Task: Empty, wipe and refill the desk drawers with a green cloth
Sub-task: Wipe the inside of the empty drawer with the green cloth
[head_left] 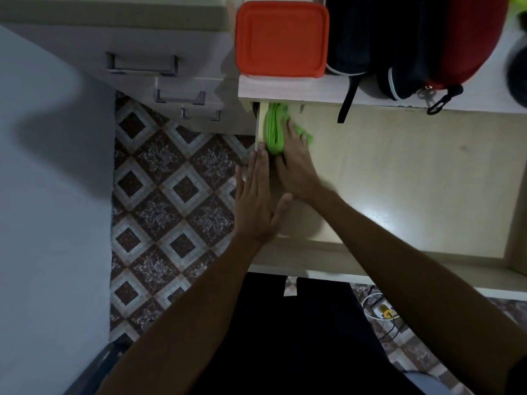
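Green cloth [274, 129] lies bunched in the far left corner of the open drawer [399, 178], at about 11 o'clock from the drawer's centre, pressed against the left side wall. Right hand [296, 166] rests flat on the cloth with fingers extended and slightly spread, palm down, pressing the fabric onto the pale drawer floor; it pinches nothing. Left hand [256, 201] sits just beside the right hand at its 8 o'clock, fingers straight and held together, laid along the top edge of the drawer's left wall, thumb angled toward the right wrist. Both forearms enter from 6 o'clock and converge on that corner. Desk top [285, 89] runs across the drawer's 12 o'clock edge. On it stands an orange-lidded box [281, 38], directly at 12 o'clock from the cloth. At 3 o'clock from the box lies a black and red bag [445, 44], with a strap [349, 95] hanging over the desk edge into the drawer opening. At 9 o'clock from the box, a grey cabinet [159, 67] shows three handled drawer fronts. Patterned floor tiles [171, 201] lie at 9 o'clock from the left hand.
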